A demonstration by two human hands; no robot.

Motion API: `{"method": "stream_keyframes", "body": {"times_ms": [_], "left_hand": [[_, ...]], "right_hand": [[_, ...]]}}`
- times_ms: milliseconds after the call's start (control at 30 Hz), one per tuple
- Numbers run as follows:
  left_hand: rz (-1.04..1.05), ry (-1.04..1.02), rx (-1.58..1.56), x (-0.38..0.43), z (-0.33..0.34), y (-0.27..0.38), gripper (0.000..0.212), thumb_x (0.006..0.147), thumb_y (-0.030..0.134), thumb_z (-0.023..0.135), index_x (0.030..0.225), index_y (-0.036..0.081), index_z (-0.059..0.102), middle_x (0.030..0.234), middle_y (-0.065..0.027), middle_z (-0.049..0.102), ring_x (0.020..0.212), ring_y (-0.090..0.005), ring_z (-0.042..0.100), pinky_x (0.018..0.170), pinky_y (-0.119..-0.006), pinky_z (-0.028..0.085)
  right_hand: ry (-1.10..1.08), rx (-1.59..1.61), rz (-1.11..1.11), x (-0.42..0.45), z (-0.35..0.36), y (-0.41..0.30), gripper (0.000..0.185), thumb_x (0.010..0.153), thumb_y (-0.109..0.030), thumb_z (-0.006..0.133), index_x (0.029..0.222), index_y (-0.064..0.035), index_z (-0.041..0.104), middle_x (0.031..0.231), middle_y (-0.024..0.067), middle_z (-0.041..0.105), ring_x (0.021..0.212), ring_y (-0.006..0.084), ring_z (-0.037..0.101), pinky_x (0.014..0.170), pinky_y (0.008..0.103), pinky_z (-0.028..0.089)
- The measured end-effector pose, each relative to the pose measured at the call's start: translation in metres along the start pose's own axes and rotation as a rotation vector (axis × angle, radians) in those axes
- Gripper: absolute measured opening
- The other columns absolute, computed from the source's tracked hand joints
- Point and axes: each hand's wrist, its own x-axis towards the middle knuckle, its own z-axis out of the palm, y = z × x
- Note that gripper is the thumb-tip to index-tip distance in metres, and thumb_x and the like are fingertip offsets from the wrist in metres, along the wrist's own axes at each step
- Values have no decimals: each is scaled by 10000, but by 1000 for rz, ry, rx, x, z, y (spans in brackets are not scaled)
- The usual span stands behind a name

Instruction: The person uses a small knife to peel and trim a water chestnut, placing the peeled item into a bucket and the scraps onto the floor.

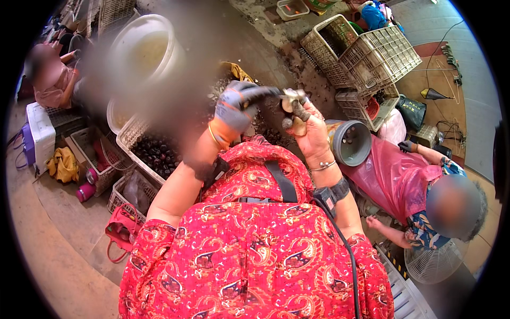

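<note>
My left hand [235, 109], in a grey and orange work glove, is raised in front of my chest, its fingers curled round a dark, thin hand tool [273, 91] that is blurred. The tool's far end is at the pieces in my right hand [312, 129]. That hand is bare, palm up, with several small roundish pieces [299, 111] in it, some dark and rough-skinned, some pale and cut; they look like water chestnuts. Below and left of my gloved hand, a plastic crate [137, 159] holds many dark, shiny round ones [157, 155]. Dark peelings [275, 133] lie on the ground beyond my lap.
A grey bucket [368, 145] with liquid and a few pale pieces stands right of my right hand. Beside it sits a co-worker in a pink apron [394, 175]. A large white tub [171, 48] is at upper left, stacked crates [380, 58] at upper right. Another person sits far left.
</note>
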Motion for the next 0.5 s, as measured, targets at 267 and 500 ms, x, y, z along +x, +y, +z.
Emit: {"method": "stream_keyframes", "body": {"times_ms": [267,500], "left_hand": [[45,21,-26,-6,-4,16,349,687,-28,615,989,136,675,868,-77,599,815,-254,555,741,-335,445],[-392,98,-403,-5,12,-17,283,765,-32,574,1009,76,669,942,-82,635,835,-186,590,763,-277,466]], "right_hand": [[33,254,81,-5,7,4,288,888,-156,519,1168,-87,522,985,94,594,715,170,523,545,259,409],[8,484,227,-14,22,11,307,914,-228,482,1156,-39,495,992,119,554,699,149,463,574,254,395]]}}
